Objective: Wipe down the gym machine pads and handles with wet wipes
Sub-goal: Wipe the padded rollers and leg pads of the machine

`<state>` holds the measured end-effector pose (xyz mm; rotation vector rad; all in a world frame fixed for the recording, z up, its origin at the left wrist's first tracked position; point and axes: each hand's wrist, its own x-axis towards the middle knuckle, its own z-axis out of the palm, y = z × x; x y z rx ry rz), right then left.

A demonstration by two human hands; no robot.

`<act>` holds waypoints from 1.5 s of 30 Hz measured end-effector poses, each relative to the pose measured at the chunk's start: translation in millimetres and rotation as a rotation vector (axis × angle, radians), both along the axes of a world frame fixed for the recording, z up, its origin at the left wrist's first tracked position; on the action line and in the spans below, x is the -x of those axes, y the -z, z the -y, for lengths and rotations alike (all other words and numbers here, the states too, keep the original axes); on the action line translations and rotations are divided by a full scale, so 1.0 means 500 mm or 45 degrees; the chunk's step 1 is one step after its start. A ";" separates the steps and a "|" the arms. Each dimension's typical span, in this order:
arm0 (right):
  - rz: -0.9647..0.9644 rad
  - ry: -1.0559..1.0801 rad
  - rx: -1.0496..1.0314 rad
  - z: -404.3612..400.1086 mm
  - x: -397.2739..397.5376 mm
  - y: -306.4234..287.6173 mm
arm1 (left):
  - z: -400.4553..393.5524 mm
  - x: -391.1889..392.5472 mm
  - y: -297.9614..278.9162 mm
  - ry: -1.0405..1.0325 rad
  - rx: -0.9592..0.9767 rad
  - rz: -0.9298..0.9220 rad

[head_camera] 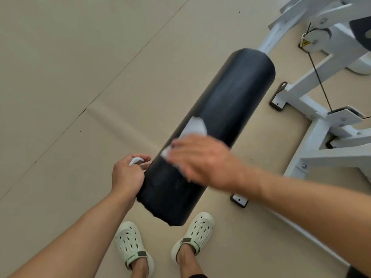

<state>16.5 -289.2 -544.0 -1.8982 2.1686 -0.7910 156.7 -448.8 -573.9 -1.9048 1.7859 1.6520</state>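
A long black roller pad [226,101] runs from the lower middle up to the right, fixed to a white machine arm. My right hand [202,161] lies on top of the pad and presses a white wet wipe [193,127] flat against it; the hand is motion-blurred. My left hand [128,173] sits against the pad's near left side, its fingers curled round a small crumpled white wipe [135,160].
The white steel frame [313,93] of the machine with a black cable [319,79] and pulley fills the right side. Black foot plates [239,200] rest on the beige floor. My two feet in pale green clogs [130,245] stand just below the pad's end.
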 end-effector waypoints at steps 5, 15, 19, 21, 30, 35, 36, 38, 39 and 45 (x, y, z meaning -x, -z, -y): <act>-0.057 -0.415 -0.045 -0.041 -0.103 0.027 | -0.025 -0.013 -0.022 -0.211 0.219 -0.097; -0.083 0.378 -0.155 0.007 0.053 -0.010 | -0.053 -0.045 -0.046 -0.278 0.168 -0.142; -0.026 -0.165 -0.103 0.008 -0.147 0.007 | -0.041 -0.061 -0.045 -0.372 0.188 -0.204; -0.068 -0.281 -0.165 0.016 -0.155 0.001 | -0.039 -0.067 -0.049 -0.405 0.190 -0.216; -0.135 0.354 -0.445 0.075 0.049 -0.036 | -0.028 -0.089 -0.071 -0.345 0.260 -0.212; -0.023 -0.187 -0.342 0.063 -0.155 -0.010 | -0.030 -0.087 -0.075 -0.414 0.311 -0.249; -0.031 -0.245 -0.331 0.055 -0.150 -0.008 | -0.033 -0.083 -0.079 -0.407 0.324 -0.253; -0.073 -0.232 -0.296 0.043 -0.104 -0.005 | -0.044 -0.066 -0.090 -0.355 0.342 -0.265; -0.091 -0.153 -0.266 0.036 -0.069 -0.005 | -0.052 -0.054 -0.097 -0.314 0.350 -0.273; -0.226 0.599 -0.275 -0.012 0.221 -0.018 | -0.100 0.024 -0.096 0.123 0.395 -0.249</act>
